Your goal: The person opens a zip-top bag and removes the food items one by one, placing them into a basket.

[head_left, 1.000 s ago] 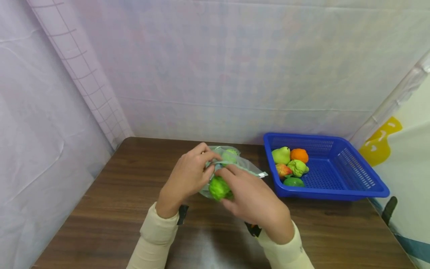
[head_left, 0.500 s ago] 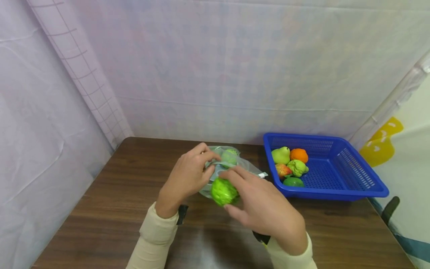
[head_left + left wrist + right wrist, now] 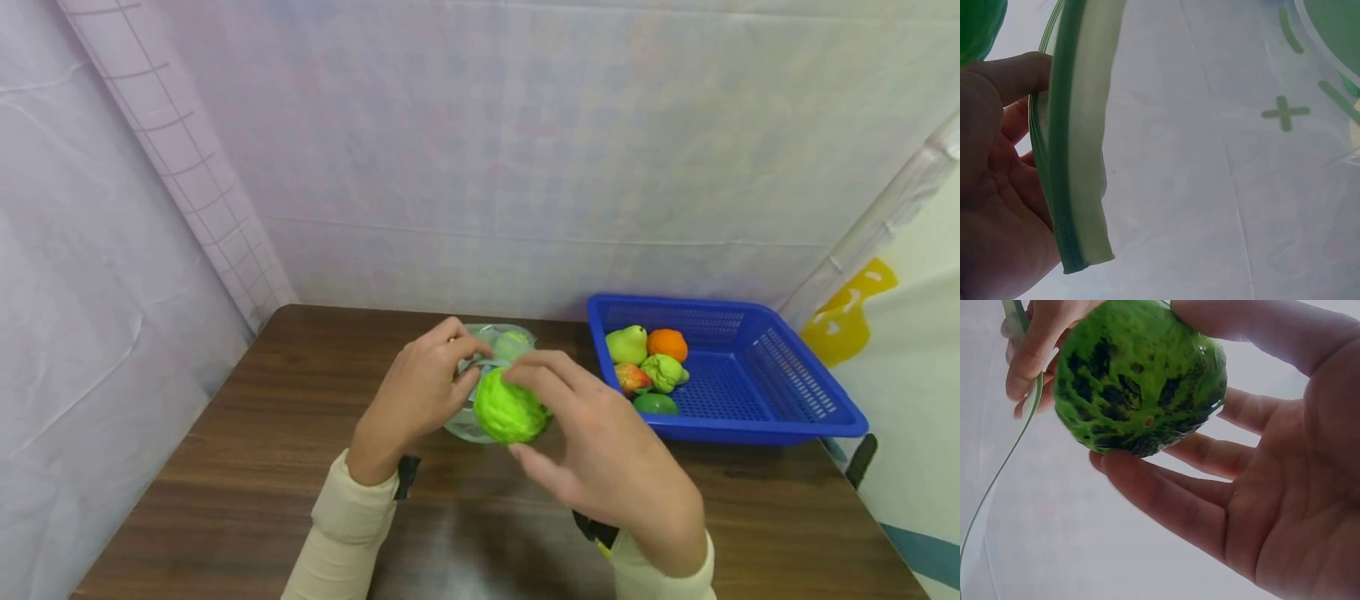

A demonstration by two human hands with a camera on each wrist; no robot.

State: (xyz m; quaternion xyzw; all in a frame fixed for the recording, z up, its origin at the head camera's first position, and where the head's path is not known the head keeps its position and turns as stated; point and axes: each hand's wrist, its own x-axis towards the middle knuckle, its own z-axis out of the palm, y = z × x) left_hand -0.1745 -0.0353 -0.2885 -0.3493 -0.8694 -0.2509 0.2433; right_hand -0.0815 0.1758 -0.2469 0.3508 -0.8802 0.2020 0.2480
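Observation:
A clear zip bag with a green edge (image 3: pixel 1066 137) is pinched by the left hand (image 3: pixel 420 387) between thumb and fingers. Inside the bag, a pale green round item (image 3: pixel 513 342) shows through the plastic at the far end. The right hand (image 3: pixel 607 450) grips a bright green bumpy fruit (image 3: pixel 508 408) between thumb and fingertips, above the near part of the bag. In the right wrist view the fruit (image 3: pixel 1141 381) has dark patches, and the left hand (image 3: pixel 1041 344) holds the bag's edge beside it.
A blue basket (image 3: pixel 757 429) stands at the right on the brown wooden table (image 3: pixel 247 467). At its left end lie a pear (image 3: pixel 627 346), an orange fruit (image 3: pixel 667 344), a red-yellow fruit (image 3: pixel 632 378) and green items (image 3: pixel 663 372). Pale cloth hangs behind.
The right hand has moved right and slightly toward the person with the green fruit, from the bag's opening. The left hand has stayed nearly still on the bag.

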